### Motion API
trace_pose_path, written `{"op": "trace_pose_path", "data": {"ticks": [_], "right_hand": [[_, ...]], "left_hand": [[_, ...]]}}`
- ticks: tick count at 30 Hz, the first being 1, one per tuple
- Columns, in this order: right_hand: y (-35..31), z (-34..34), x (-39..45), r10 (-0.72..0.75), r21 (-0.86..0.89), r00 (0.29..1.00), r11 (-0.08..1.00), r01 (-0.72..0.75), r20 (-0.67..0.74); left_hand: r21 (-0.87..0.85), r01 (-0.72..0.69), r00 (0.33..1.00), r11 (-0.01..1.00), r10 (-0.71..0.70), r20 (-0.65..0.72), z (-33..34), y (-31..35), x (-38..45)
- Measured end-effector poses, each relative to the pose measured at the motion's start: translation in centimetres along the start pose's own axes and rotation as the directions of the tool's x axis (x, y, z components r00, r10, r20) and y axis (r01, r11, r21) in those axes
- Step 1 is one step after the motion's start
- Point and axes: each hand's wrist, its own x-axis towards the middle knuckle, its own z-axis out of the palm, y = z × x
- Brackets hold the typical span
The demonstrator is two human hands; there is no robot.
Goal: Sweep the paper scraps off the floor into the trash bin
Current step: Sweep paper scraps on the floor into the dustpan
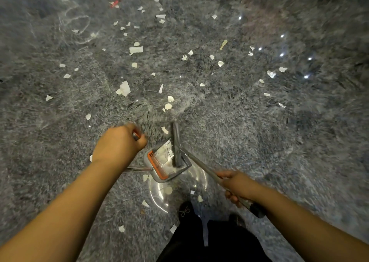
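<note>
Several white paper scraps (124, 88) lie scattered over the speckled grey floor (239, 132), most of them ahead of me. A grey dustpan (166, 163) with an orange comb edge sits on the floor in front of my feet, with several scraps inside it. My left hand (119, 142) is shut on the top of the dustpan's upright handle. My right hand (236, 186) grips the broom's long metal handle (199, 165). The broom head (176, 144) reaches into the dustpan. No trash bin is in view.
My dark trouser legs and shoes (186, 211) stand just behind the dustpan. A small red scrap (114, 3) lies far ahead at the left. Bright light reflections (281, 55) dot the glossy floor at the right.
</note>
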Motion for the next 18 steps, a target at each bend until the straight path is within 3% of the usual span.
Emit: {"op": "trace_pose_path", "data": {"ticks": [8, 18], "right_hand": [[4.1, 0.7, -3.4, -0.018, 0.064, 0.999, 0.998, 0.02, -0.039], [16.1, 2.8, -9.4, -0.044, 0.136, 0.99, 0.989, 0.062, -0.136]], "left_hand": [[-0.004, -0.01, 0.998, 1.0, 0.01, -0.068, -0.5, -0.9, -6.7], [0.043, -0.037, 0.986, 0.998, 0.044, -0.163, -0.2, -1.2, -19.4]]}}
